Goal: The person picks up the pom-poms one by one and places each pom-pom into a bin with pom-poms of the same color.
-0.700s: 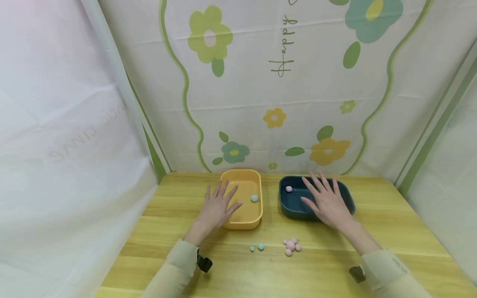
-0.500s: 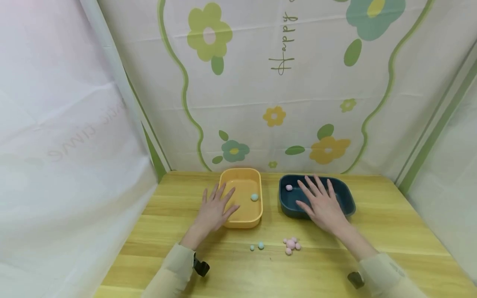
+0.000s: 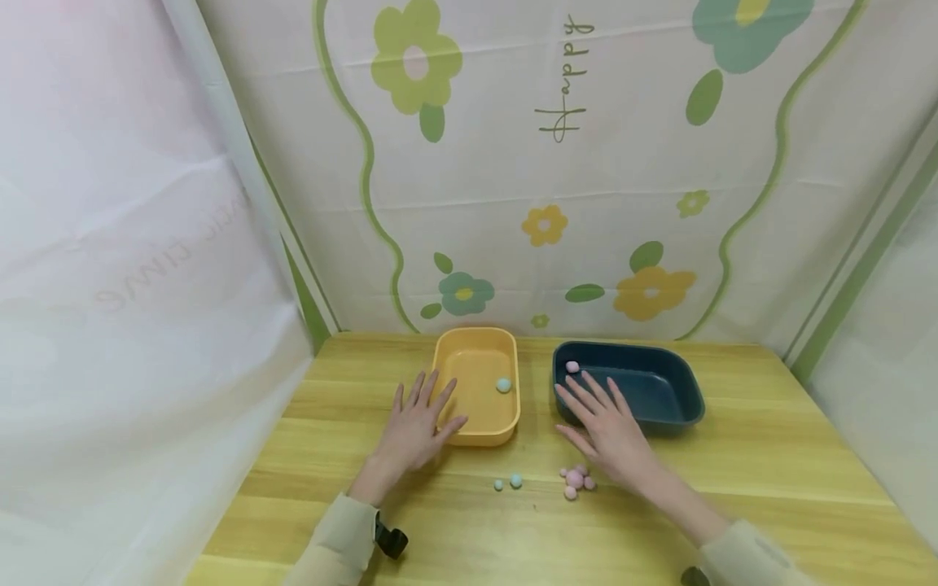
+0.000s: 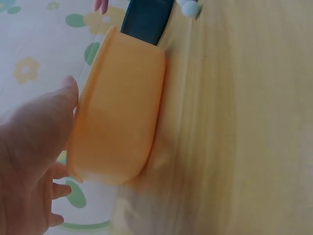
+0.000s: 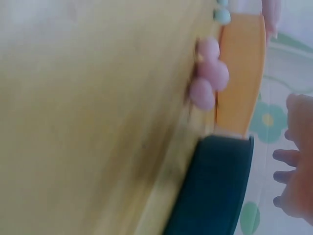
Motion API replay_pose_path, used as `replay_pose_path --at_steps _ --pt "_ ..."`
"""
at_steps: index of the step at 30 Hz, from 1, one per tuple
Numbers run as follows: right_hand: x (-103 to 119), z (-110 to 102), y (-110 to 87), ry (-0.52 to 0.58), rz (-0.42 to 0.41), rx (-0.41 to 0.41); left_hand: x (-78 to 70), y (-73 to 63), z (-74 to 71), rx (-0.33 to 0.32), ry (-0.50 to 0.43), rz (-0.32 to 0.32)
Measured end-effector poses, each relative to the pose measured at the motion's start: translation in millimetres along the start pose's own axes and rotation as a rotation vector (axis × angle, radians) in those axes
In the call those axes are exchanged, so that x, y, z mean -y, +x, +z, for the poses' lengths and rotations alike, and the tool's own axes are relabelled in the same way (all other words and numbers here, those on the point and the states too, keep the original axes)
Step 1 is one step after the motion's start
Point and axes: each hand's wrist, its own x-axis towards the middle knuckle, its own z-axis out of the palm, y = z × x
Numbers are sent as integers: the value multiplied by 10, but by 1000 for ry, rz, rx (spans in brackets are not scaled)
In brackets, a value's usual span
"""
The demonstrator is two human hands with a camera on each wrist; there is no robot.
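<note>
My left hand (image 3: 412, 427), fingers spread and empty, hovers at the left edge of the yellow tray (image 3: 479, 439). A light blue ball (image 3: 503, 385) lies inside that tray. My right hand (image 3: 611, 435), also spread and holding nothing, is over the front left part of the dark blue tray (image 3: 677, 391). A small pink ball (image 3: 572, 367) sits in its back left corner. In front of the trays lie a cluster of pink balls (image 3: 575, 479), one large with several small ones around it, and two light blue balls (image 3: 516, 481) of different size.
The trays stand side by side at the back of the wooden table (image 3: 469, 537), with a gap between them. A white cloth with printed flowers (image 3: 542, 171) hangs right behind, and more cloth (image 3: 146, 285) closes off the left side.
My right hand has moved left and toward me, uncovering most of the dark blue tray. The left hand has shifted slightly left and nearer. The balls and trays stay in place.
</note>
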Motion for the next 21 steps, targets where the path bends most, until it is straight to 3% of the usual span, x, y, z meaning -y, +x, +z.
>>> replay_pose_path --at_steps 5,13,17,21 --pt "150 62 -47 110 -90 -57 21 -23 55 28 -16 -22" --pt "311 220 -93 202 -362 -152 37 -11 81 38 -29 -28" --pt "370 299 -120 241 -418 -146 45 -6 98 28 -19 -20" --pt "402 368 -142 283 -413 -131 53 -8 113 22 -11 -18"
